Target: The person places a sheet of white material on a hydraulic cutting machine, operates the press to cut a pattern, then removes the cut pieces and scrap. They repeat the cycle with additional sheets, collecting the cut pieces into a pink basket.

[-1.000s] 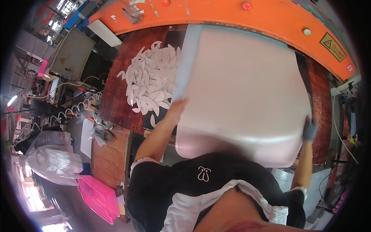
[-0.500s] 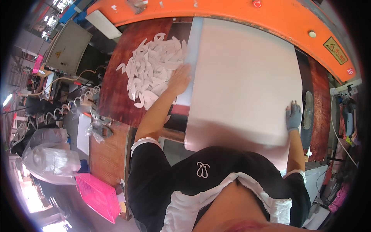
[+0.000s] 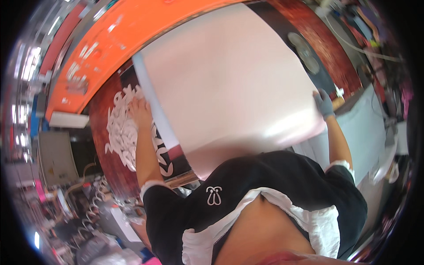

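A large pale sheet covers the middle of the work surface, with a bluish-white strip showing along its left edge. My bare left hand rests with fingers spread on a heap of white curved cut pieces to the left. On the right, my right hand wears a grey glove that leaves the fingertips bare. Its fingers bend over the sheet's right edge near the front corner, where the sheet curls and catches the light. The underside of that grip is hidden.
An orange machine beam spans the far side. A grey sole-shaped item lies on the dark pad right of the sheet, over a reddish-brown board. Coiled hose and plastic bags fill the lower left.
The view has turned, so the table appears rotated. My right hand has come nearer along the sheet's edge, and the near right corner is now curled. My left hand has shifted onto the heap.
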{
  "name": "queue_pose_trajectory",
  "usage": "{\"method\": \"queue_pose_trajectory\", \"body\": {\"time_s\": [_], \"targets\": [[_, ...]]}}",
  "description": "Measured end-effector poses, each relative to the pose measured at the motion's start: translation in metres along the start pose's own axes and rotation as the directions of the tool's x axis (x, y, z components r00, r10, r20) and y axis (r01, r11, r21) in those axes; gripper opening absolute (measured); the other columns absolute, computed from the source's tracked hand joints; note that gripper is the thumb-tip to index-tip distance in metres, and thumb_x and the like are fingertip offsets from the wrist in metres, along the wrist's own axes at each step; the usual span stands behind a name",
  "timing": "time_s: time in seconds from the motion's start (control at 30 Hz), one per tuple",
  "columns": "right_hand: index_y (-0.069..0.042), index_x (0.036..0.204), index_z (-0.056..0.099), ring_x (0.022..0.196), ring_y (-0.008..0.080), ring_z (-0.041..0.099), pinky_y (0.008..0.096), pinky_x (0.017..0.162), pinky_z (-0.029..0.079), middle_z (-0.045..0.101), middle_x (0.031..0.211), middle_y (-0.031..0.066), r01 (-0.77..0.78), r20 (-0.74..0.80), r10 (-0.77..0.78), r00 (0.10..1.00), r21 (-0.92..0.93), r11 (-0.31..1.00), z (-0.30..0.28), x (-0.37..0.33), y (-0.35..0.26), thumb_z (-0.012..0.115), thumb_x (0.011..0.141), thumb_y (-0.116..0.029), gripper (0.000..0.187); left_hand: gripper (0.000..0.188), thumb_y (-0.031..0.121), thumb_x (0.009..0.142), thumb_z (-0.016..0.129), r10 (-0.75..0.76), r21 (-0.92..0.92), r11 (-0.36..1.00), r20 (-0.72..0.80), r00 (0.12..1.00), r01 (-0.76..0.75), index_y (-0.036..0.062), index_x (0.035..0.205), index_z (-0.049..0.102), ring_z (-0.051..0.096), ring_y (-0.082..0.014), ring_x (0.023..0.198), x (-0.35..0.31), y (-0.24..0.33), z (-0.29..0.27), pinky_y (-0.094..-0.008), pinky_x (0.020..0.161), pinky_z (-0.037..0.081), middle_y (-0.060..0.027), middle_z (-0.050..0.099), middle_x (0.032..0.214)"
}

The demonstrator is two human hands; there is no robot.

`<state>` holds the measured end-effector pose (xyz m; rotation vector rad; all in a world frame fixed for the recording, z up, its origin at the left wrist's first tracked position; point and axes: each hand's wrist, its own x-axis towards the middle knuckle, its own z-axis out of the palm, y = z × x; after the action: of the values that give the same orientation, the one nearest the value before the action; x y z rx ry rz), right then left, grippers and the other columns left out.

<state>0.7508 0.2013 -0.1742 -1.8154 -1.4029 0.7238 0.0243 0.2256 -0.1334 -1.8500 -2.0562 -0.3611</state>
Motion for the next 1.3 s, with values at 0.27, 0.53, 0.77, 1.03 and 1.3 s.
{"method": "queue_pose_trajectory", "body": {"time_s": [0.27,0.53,0.77,1.03,1.3], "targets": [[0.001,0.084,0.057,0.071,0.0148,0.051,0.0308,0.066,0.041,0.056,0.074,0.009,-0.109,0.077,0.123,0.989,-0.167,0.98,-0.011,0.002,-0.045,0.058,0.082,-0.032,0.032,0.034,0.026,0.082,0.054,0.049,-0.083,0.996,0.037,0.998,-0.046,0.0085,0.111,0.056,0.033,-0.0363,0.124,-0.139,0.086,-0.081,-0.0611,0.096,0.022,-0.012,0.046,0.129],[-0.008,0.105,0.061,0.094,0.0332,0.06,0.0411,0.079,0.047,0.063,0.102,0.015,-0.121,-0.051,0.111,0.993,-0.309,0.943,0.011,-0.002,-0.072,0.056,0.076,-0.028,0.035,0.049,0.035,0.083,0.058,-0.235,-0.283,0.904,0.297,0.925,0.321,-0.0066,0.108,0.053,0.051,-0.038,0.098,-0.179,0.054,-0.06,-0.0452,0.086,0.041,-0.0265,0.052,0.108],[-0.013,0.097,0.06,0.09,0.0297,0.061,0.0423,0.075,0.047,0.063,0.095,0.011,-0.236,-0.226,0.189,0.956,-0.202,0.951,0.036,-0.022,-0.076,0.05,0.081,-0.035,0.029,0.057,0.04,0.081,0.059,-0.138,-0.1,0.975,0.421,0.897,0.197,-0.0087,0.109,0.052,0.051,-0.0385,0.1,-0.113,-0.04,0.023,-0.045,0.085,0.043,-0.0273,0.053,0.104],[-0.006,0.098,0.057,0.09,0.0314,0.059,0.0422,0.075,0.047,0.061,0.093,0.0147,-0.139,-0.16,0.1,0.982,-0.253,0.958,0.021,-0.045,-0.08,0.053,0.08,-0.035,0.035,0.048,0.029,0.095,0.033,0.248,-0.454,0.88,0.187,0.951,-0.14,-0.0112,0.121,0.041,0.045,-0.0436,0.109,-0.028,-0.002,0.022,-0.0449,0.093,0.038,-0.0308,0.046,0.119],[-0.006,0.097,0.058,0.088,0.0294,0.059,0.0389,0.077,0.044,0.061,0.09,0.0141,-0.158,-0.31,0.022,0.95,-0.422,0.893,0.015,-0.07,-0.069,0.054,0.079,-0.037,0.036,0.043,0.022,0.093,0.04,0.137,-0.266,0.96,0.151,0.979,-0.093,-0.0117,0.118,0.043,0.05,-0.0413,0.104,-0.033,-0.005,0.004,-0.0439,0.091,0.04,-0.0293,0.048,0.115]]}}
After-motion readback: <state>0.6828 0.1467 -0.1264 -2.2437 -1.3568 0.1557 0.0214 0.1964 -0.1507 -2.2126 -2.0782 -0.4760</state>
